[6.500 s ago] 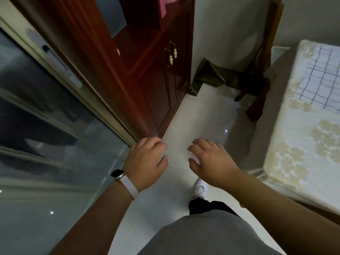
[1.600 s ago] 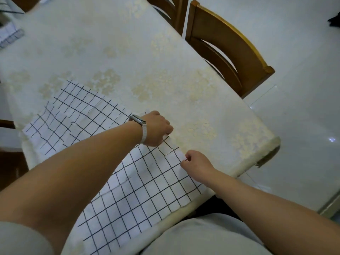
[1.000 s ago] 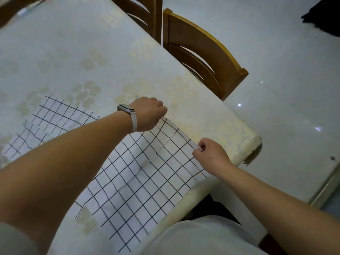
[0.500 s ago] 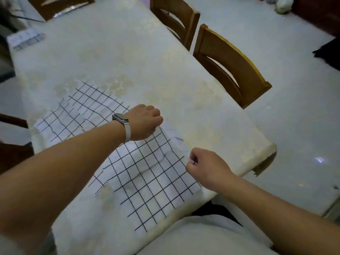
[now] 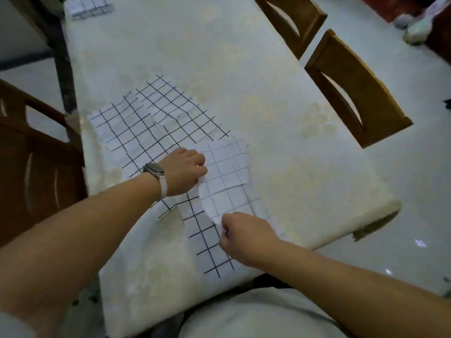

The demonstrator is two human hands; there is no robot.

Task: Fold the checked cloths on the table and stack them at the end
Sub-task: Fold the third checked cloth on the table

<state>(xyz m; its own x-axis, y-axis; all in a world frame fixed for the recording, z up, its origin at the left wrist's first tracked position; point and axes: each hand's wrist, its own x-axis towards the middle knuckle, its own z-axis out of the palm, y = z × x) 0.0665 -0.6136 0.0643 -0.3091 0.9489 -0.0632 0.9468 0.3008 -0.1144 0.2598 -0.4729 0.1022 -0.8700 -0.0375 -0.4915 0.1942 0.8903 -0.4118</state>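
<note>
Item 1: white cloth with black checks (image 5: 146,123), lying rumpled on the cream flower-patterned bench (image 5: 244,57) towards its near end, its right part turned over with the pale underside up. Left grip (image 5: 183,172) clenched on the turned edge. Right grip (image 5: 244,237) pinching the cloth's near corner. Item 2: small checked cloth (image 5: 90,7) at the bench's far corner.

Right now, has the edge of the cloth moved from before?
Yes. The left hand and right hand have lifted the edge of the cloth and turned it leftward, away from the right edge of the table; its paler underside shows.
</note>
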